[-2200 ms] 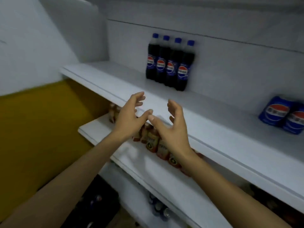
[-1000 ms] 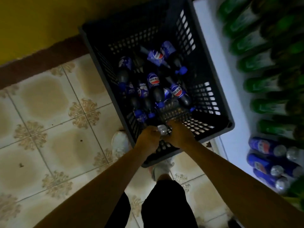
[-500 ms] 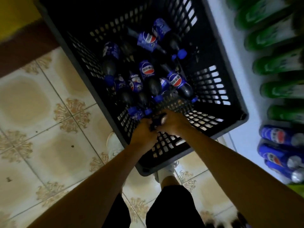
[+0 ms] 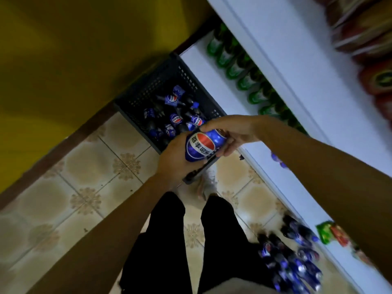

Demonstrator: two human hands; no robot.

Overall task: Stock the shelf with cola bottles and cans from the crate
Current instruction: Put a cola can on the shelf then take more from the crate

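A blue cola can (image 4: 199,147) with a red, white and blue logo is lifted above the near edge of the dark crate (image 4: 161,81). My left hand (image 4: 172,162) grips it from below and the left. My right hand (image 4: 228,132) curls over its far end, where a second blue can (image 4: 218,135) seems to sit, mostly hidden by the fingers. Several cola bottles (image 4: 175,118) with blue caps lie jumbled inside the crate on the tiled floor.
White shelves (image 4: 275,60) run along the right, with green bottles (image 4: 239,68) on a low one and red packets (image 4: 377,77) higher up. More blue cola bottles and cans (image 4: 290,259) sit low at the bottom right. My dark-trousered legs stand on the tiles; a yellow wall is at left.
Both hands were down inside the crate on a can; now they have lifted it clear above the crate's near edge, and the view has swung up towards the shelves.
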